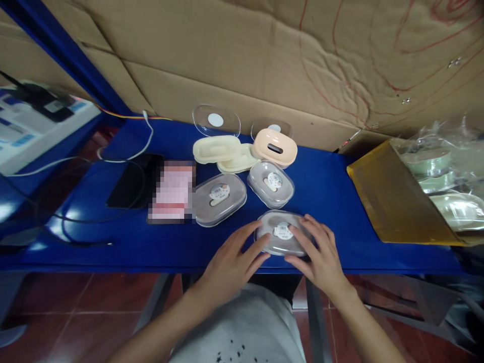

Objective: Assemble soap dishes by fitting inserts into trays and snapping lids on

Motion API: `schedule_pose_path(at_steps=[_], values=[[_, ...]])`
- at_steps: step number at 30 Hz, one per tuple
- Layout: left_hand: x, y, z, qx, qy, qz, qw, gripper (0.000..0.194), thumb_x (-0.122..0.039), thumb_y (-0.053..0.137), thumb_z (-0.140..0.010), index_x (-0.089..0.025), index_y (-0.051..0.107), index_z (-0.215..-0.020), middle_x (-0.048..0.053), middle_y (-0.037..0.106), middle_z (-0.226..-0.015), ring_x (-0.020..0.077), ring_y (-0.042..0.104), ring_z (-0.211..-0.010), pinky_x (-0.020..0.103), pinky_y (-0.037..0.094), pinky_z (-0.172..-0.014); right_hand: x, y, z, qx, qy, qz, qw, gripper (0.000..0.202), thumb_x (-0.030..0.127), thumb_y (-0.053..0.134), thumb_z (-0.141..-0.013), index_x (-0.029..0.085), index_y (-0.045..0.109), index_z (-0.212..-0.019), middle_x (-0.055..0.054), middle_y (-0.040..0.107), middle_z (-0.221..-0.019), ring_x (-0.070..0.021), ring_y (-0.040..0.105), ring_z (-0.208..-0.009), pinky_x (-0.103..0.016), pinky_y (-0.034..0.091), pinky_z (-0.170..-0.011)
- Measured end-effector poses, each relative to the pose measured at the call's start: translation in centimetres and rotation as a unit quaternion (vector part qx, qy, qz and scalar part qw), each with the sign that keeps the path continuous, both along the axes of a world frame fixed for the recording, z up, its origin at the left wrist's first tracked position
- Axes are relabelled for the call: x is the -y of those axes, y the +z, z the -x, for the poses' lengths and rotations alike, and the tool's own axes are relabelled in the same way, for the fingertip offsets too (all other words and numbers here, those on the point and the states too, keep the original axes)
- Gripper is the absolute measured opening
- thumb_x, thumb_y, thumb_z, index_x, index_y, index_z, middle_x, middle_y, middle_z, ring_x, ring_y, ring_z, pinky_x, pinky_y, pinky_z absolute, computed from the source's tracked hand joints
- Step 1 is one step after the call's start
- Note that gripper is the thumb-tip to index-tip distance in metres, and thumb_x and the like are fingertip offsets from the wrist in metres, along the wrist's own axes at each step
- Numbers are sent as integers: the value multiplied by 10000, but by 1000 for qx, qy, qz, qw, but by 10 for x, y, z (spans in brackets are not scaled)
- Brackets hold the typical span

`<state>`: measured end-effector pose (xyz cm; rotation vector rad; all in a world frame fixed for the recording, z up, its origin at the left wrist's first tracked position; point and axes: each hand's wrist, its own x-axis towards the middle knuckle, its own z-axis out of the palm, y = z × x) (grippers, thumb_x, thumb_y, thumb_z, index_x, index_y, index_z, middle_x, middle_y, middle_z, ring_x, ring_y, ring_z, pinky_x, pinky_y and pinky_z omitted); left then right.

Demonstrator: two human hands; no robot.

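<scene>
A grey oval plastic box with a clear lid (271, 244), much like a soap box, lies at the table's front edge, a round white label on its top. My left hand (236, 254) grips its left end, fingertips on the lid. On the right end is my right hand (321, 252), with one finger near the label and the thumb at the front rim. Two similar boxes lie behind: one grey box (236, 199) to the left, another grey box (286, 194) closer. Past them are a peach oval piece with a slot (285, 151) and two cream trays (217, 148).
Clear lids (202, 121) lean by the cardboard wall (227, 60). A blurred-out phone (170, 191) and a black item with cables (128, 181) lie left. Right is an open carton (389, 201) of bagged pale-green and cream pieces (457, 209). The blue table (321, 186) ends just before my body.
</scene>
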<state>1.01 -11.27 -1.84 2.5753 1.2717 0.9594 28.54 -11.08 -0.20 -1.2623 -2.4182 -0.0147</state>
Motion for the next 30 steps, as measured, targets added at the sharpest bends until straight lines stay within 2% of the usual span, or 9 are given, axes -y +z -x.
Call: schedule_pose_path(at_steps=[6,11,15,18,20,22,24,27,30], values=[[0,3,-1,18,-13,-3,1000,315,-277,582,-1112,-171,592,-1408,205,598,-1556,310,637,-1423,470,655,-1082,5,-5,-4,28,10,-7,1000,834,468,706,-1021,380,271,-1727,-163,549,-1613,-433,445,-1561,-655,487,-1142],[0,1,1,18,-24,-39,999,308,-249,638,-1090,-152,597,-1379,206,636,-1508,301,657,-1399,454,671,-1048,7,-8,-6,40,14,-12,999,818,502,711,-1011,386,309,-1713,-141,552,-1637,-425,440,-1570,-641,498,-1141],[1,0,-2,11,-15,-33,999,296,-236,639,-1087,-152,607,-1369,195,641,-1508,288,657,-1401,431,661,-1064,7,-10,-4,38,17,-12,999,804,482,710,-1016,358,325,-1711,-153,525,-1660,-423,411,-1589,-642,490,-1152],[-2,9,1,-2,-27,-24,999,282,-252,603,-1102,-153,618,-1365,185,639,-1516,294,645,-1414,448,647,-1085,6,-10,-5,36,10,-12,999,797,450,696,-1031,371,302,-1719,-135,501,-1683,-409,408,-1594,-632,489,-1156],[-10,22,12,-13,-37,-25,999,303,-255,589,-1105,-178,608,-1398,162,641,-1523,283,639,-1418,453,632,-1106,6,-11,-12,34,-1,-18,999,795,423,703,-1031,378,305,-1718,-124,501,-1684,-400,423,-1587,-618,476,-1170],[-28,41,32,-18,-14,-44,999,324,-223,582,-1098,-216,600,-1422,137,659,-1507,261,668,-1371,449,617,-1115,4,-13,-24,32,-29,-30,999,779,385,706,-1034,379,323,-1713,-117,498,-1687,-394,424,-1587,-611,437,-1202],[-60,61,57,-47,38,-66,996,314,-221,573,-1087,-249,622,-1396,119,695,-1455,278,699,-1306,490,598,-1110,3,-17,-38,25,-79,-45,996,742,370,689,-1046,384,346,-1704,-110,473,-1706,-398,397,-1602,-630,373,-1240],[-128,82,96,-102,108,37,988,386,-327,615,-1047,-253,619,-1426,113,691,-1460,323,656,-1356,533,527,-1158,1,-22,-53,-9,-154,-67,986,767,453,661,-1053,371,298,-1724,-131,339,-1778,-444,307,-1635,-695,293,-1254],[-194,84,122,-134,102,172,971,577,-366,726,-910,-280,593,-1464,84,658,-1519,340,599,-1416,523,482,-1179,2,-25,-56,-41,-176,-66,981,810,495,641,-1055,342,241,-1743,-161,285,-1794,-456,284,-1640,-702,290,-1247]])
